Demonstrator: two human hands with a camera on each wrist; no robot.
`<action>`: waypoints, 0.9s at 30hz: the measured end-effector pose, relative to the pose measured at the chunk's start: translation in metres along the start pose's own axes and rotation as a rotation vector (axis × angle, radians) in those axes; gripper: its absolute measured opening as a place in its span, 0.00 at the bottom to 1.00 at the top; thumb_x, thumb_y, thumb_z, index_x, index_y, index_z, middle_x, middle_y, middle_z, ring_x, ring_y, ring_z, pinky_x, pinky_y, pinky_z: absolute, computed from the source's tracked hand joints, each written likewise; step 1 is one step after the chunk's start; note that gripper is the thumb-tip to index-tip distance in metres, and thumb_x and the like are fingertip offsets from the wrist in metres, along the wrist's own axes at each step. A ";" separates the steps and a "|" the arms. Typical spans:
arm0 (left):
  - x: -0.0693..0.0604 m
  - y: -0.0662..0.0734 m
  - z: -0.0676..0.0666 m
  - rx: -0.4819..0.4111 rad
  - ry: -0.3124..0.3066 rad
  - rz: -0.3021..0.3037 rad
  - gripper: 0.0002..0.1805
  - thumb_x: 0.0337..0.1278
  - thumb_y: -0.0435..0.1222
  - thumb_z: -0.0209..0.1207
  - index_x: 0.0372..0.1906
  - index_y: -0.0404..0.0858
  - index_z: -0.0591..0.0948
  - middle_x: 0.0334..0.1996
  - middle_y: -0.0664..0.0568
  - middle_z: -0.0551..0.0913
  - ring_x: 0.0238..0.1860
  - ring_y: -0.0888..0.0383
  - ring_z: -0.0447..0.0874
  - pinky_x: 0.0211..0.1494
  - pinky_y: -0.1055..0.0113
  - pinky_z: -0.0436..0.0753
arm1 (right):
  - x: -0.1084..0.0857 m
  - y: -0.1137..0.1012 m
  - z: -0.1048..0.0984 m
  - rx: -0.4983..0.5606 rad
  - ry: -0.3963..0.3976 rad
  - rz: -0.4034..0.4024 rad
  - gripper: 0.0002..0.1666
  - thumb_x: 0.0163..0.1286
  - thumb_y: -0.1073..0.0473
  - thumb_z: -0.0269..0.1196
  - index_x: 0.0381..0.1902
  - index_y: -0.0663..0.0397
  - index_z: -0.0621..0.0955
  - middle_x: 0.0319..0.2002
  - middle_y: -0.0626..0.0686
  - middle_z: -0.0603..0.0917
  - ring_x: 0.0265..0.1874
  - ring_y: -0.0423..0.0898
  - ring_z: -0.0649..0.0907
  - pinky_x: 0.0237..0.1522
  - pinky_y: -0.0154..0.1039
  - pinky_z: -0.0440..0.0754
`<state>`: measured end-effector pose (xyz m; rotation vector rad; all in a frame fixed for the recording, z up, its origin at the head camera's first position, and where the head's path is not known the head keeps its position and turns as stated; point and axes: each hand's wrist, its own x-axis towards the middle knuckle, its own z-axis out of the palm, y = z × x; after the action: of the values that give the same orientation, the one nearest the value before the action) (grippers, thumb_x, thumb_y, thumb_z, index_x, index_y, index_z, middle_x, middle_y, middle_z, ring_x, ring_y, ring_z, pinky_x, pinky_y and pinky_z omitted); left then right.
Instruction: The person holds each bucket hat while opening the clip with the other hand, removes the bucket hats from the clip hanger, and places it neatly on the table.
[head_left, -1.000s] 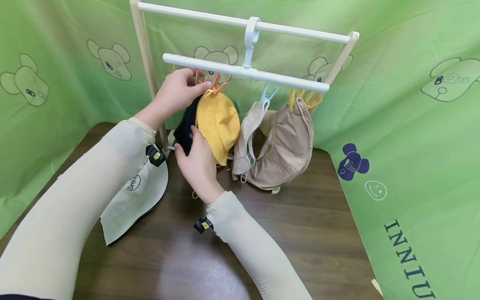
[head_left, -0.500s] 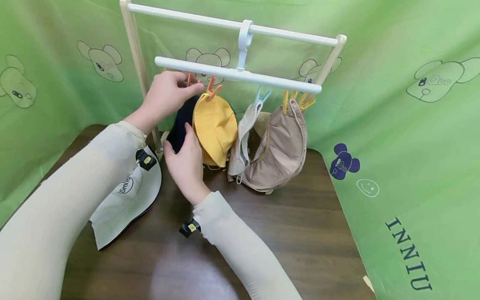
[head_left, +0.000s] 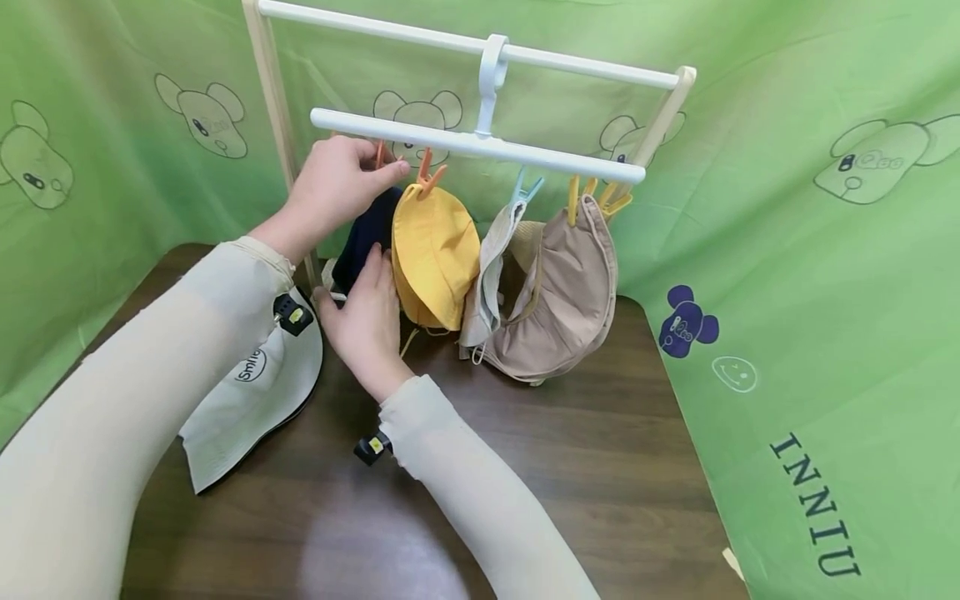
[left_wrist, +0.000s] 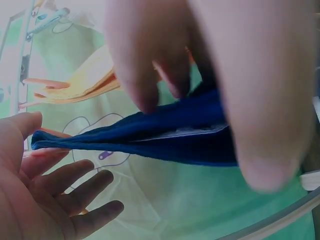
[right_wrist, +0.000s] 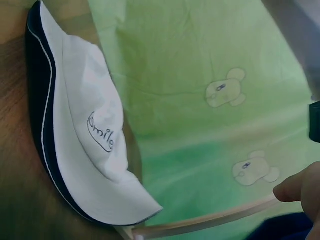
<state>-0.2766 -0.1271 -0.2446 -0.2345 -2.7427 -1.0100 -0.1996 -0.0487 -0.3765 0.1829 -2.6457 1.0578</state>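
Observation:
A navy hat (head_left: 369, 233) hangs at the hanger's left end, beside a yellow hat (head_left: 435, 254). At its top edge the left hand (head_left: 333, 187) pinches an orange clip (head_left: 381, 155) between thumb and fingers; the other fingers are spread in the left wrist view, below the navy hat (left_wrist: 175, 147). Lower down, the right hand (head_left: 365, 321) touches the navy hat, its fingers extended and its thumb apart. The right thumb and part of the navy hat (right_wrist: 285, 227) show in the right wrist view.
The white hanger (head_left: 480, 144) hangs from a wooden-sided rack (head_left: 663, 125). A beige hat (head_left: 495, 275) and a brown hat (head_left: 570, 292) hang at its right. On the brown table (head_left: 570, 450), a white hat (head_left: 258, 400) lies left of the right hand.
The head view has shifted slightly. My right hand has moved a little left from the yellow hat, along the navy hat. My left hand stays at the orange clip.

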 end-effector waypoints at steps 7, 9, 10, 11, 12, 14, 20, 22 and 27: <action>0.001 0.000 0.003 -0.019 -0.009 -0.006 0.27 0.66 0.64 0.56 0.41 0.46 0.87 0.35 0.52 0.87 0.34 0.55 0.74 0.36 0.63 0.70 | 0.007 0.001 0.006 -0.088 0.051 0.040 0.59 0.69 0.36 0.65 0.82 0.56 0.50 0.76 0.58 0.64 0.72 0.53 0.71 0.70 0.49 0.71; 0.001 0.000 0.003 -0.022 -0.004 -0.002 0.27 0.66 0.64 0.57 0.42 0.45 0.88 0.36 0.52 0.88 0.35 0.55 0.75 0.37 0.63 0.71 | 0.009 0.002 0.005 -0.091 0.059 0.035 0.58 0.68 0.37 0.66 0.82 0.56 0.52 0.77 0.58 0.64 0.72 0.54 0.71 0.70 0.50 0.72; 0.001 0.000 0.003 -0.025 -0.002 -0.001 0.27 0.66 0.64 0.57 0.42 0.45 0.88 0.37 0.52 0.89 0.36 0.56 0.75 0.37 0.63 0.71 | 0.010 0.003 0.004 -0.091 0.057 0.034 0.57 0.68 0.37 0.66 0.82 0.56 0.52 0.77 0.58 0.64 0.72 0.54 0.71 0.70 0.50 0.72; 0.001 0.000 0.003 -0.029 0.001 0.001 0.27 0.65 0.64 0.58 0.41 0.45 0.88 0.37 0.52 0.89 0.37 0.56 0.76 0.38 0.63 0.72 | 0.012 0.003 0.003 -0.090 0.052 0.035 0.57 0.68 0.37 0.66 0.82 0.56 0.53 0.77 0.58 0.63 0.72 0.54 0.71 0.70 0.50 0.72; 0.001 0.000 0.002 -0.032 0.002 0.001 0.27 0.65 0.64 0.58 0.41 0.45 0.88 0.37 0.53 0.89 0.37 0.56 0.76 0.38 0.63 0.72 | 0.013 0.004 0.002 -0.087 0.047 0.035 0.57 0.68 0.36 0.66 0.81 0.56 0.53 0.77 0.58 0.63 0.72 0.54 0.72 0.69 0.50 0.73; 0.002 0.000 0.002 -0.034 0.000 -0.001 0.27 0.64 0.65 0.58 0.39 0.45 0.88 0.36 0.53 0.88 0.37 0.57 0.76 0.38 0.63 0.72 | 0.015 0.005 0.000 -0.081 0.032 0.046 0.59 0.68 0.36 0.66 0.82 0.56 0.52 0.77 0.58 0.63 0.71 0.55 0.73 0.69 0.50 0.74; 0.002 0.001 0.001 -0.041 -0.007 -0.005 0.27 0.63 0.65 0.59 0.39 0.45 0.89 0.35 0.53 0.88 0.37 0.56 0.75 0.36 0.63 0.72 | 0.021 0.008 -0.006 -0.068 0.002 0.069 0.59 0.69 0.33 0.64 0.83 0.55 0.51 0.77 0.56 0.66 0.70 0.51 0.74 0.68 0.46 0.75; 0.002 0.000 0.001 -0.043 -0.010 -0.008 0.28 0.63 0.65 0.58 0.41 0.45 0.89 0.36 0.53 0.89 0.38 0.56 0.76 0.37 0.63 0.72 | 0.022 0.009 -0.007 -0.073 -0.009 0.059 0.56 0.70 0.35 0.63 0.82 0.56 0.53 0.76 0.56 0.66 0.70 0.50 0.74 0.69 0.44 0.74; 0.000 -0.002 -0.001 -0.034 -0.010 -0.024 0.29 0.63 0.66 0.57 0.42 0.45 0.89 0.38 0.53 0.89 0.39 0.56 0.76 0.38 0.63 0.73 | 0.019 0.013 -0.009 -0.077 -0.020 0.003 0.44 0.73 0.40 0.60 0.78 0.55 0.63 0.73 0.54 0.72 0.68 0.49 0.76 0.66 0.45 0.76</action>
<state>-0.2770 -0.1293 -0.2455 -0.2123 -2.7457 -1.0647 -0.2190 -0.0328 -0.3726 0.1743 -2.7000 0.9572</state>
